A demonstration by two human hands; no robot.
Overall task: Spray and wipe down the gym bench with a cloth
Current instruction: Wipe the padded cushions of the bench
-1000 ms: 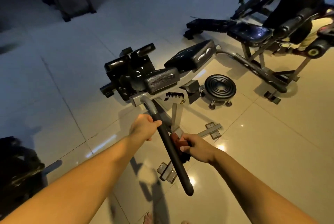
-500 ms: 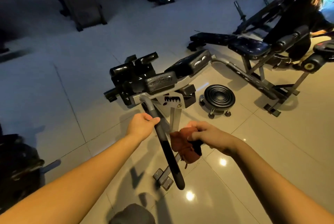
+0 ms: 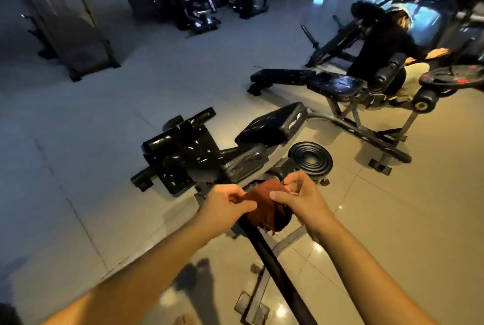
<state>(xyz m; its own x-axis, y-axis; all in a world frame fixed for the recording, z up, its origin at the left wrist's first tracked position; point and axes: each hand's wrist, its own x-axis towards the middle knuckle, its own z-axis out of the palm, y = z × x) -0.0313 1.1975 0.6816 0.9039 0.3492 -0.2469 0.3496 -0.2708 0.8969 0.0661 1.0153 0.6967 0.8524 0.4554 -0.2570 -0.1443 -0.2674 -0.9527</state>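
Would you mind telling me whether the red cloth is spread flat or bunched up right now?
Bunched: the left hand and right hand pinch the cloth, crumpled between them.

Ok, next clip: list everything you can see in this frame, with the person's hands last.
cloth: one, reddish-brown, held between both hands above the bar
bar: one, black, running from under the cloth toward the bottom edge
near bench: one, black pads on a grey frame, centre, just beyond the hands
ribbed disc: one, black, on the floor right of the near bench
far bench: one, black, upper right
weight plate: one, black with red marks, right edge
another person: one, dark top, beyond the far bench
machines: several, dark, at the back
floor: pale tiles
left hand: one, pinches the cloth's left edge
right hand: one, grips the cloth's right side
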